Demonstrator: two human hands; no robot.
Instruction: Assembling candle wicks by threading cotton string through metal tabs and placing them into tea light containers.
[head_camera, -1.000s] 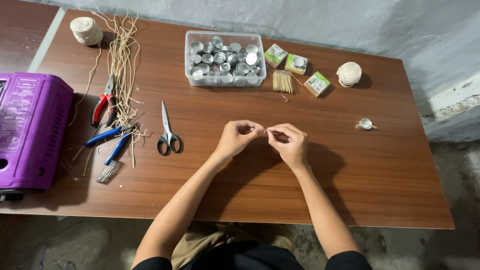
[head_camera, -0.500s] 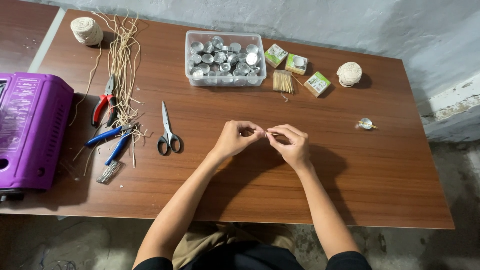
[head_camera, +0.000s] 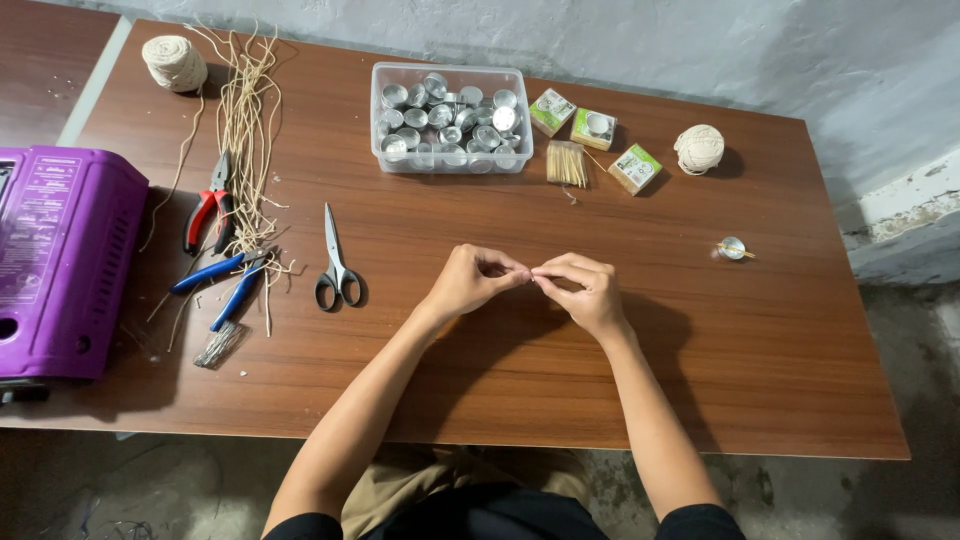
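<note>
Brown wooden table (head_camera: 760, 340): scissors (head_camera: 337, 262), pliers (head_camera: 208, 212), twine balls (head_camera: 176, 62), clear tub (head_camera: 450, 118), purple case (head_camera: 60, 262).

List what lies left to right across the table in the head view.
Purple plastic case → red-handled pliers → black-handled scissors → left hand → right hand → small metal cup.

Table (head_camera: 700, 340): brown wood-grain top, smooth w/ slight sheen. Tub (head_camera: 450, 160): clear plastic, full of shiny metal cups (head_camera: 445, 125). Scissors (head_camera: 336, 262): bare metal blades, black plastic handles. Pliers (head_camera: 208, 212): red & blue rubbery grips. Twine balls (head_camera: 174, 62): rough, matt fibre. Purple case (head_camera: 60, 260): glossy plastic. Wall (head_camera: 700, 50): rough, matt plaster.
</note>
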